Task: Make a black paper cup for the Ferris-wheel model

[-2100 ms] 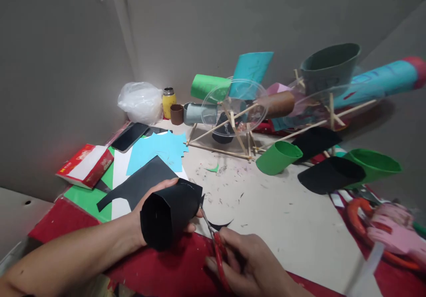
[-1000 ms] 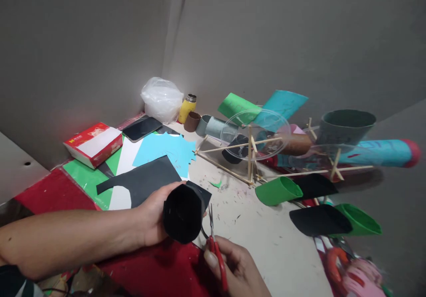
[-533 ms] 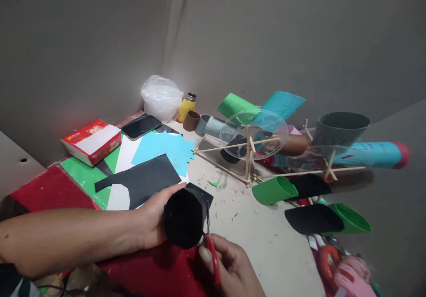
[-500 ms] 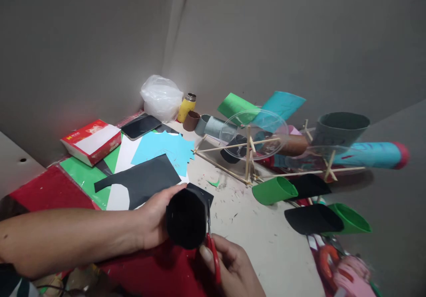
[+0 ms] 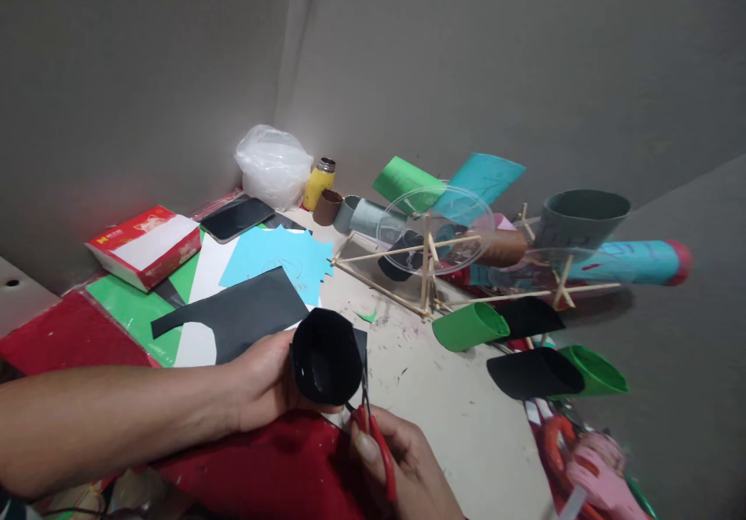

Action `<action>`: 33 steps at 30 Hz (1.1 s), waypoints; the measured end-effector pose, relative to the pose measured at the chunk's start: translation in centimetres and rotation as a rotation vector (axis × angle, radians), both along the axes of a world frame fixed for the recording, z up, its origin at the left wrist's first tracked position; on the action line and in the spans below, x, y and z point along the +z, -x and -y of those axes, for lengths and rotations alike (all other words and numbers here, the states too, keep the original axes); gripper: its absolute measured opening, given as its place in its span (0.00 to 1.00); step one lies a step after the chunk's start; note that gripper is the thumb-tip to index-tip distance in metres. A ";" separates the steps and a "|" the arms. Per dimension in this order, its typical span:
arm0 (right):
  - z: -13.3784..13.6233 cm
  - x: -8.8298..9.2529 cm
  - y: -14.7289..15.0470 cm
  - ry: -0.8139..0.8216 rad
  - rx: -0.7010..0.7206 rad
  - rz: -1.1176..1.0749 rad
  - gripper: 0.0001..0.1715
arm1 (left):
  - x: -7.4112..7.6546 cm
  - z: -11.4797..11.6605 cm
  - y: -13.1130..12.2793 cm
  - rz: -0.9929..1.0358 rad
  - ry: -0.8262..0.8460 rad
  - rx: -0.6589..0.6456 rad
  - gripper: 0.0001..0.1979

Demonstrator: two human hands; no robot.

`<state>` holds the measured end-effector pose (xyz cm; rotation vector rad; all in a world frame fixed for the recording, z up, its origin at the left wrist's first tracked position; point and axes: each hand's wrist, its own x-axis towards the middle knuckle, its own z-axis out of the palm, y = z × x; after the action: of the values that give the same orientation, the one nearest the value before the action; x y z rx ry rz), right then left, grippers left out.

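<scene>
Across the middle of the frame we see a pale table point(image 5: 466, 427) strewn with paper scraps, and to the right of centre a stick frame point(image 5: 425, 271) carrying rolled paper cups in green, black, teal and blue, with a clear plastic disc point(image 5: 437, 221) at its hub. In the left half lie flat sheets: a black sheet point(image 5: 245, 314) with a curve cut out of it, a light blue sheet point(image 5: 273, 256) above it, green and red ones beyond, a red tissue box point(image 5: 143, 244) and a dark phone point(image 5: 236, 217).

Low in the frame, just left of centre, our left hand point(image 5: 262, 380) is wrapped around a black paper tube point(image 5: 326, 357), thumb on top and fingers beneath. The tube's open mouth faces us, so its long axis runs away from us, up into the frame. Our right hand point(image 5: 402, 465), at the bottom centre, is closed through the handles of the red scissors point(image 5: 373, 434). The blades point up the frame and sit right against the tube's right-hand edge, nearly parallel to its side; whether they actually bite the paper we cannot tell. So the tube lies just up and to the left of the right hand, and the left hand carries it
</scene>
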<state>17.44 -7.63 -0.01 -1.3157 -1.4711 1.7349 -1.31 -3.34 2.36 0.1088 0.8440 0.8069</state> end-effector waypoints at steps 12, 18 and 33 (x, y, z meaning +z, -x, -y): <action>0.1 -0.5 -0.1 -0.038 -0.039 -0.020 0.33 | 0.5 0.1 -0.1 0.036 0.036 0.014 0.12; 0.0 -1.6 -0.7 -0.076 -0.035 0.012 0.31 | 0.4 0.2 -0.1 0.041 0.030 0.025 0.10; -0.2 -1.9 -1.3 -0.080 0.036 0.002 0.30 | 0.2 0.1 0.0 0.084 -0.049 -0.015 0.07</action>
<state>18.72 -7.38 -1.88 -1.2580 -1.5576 1.6798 -1.29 -3.48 2.55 0.1238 0.7433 0.8125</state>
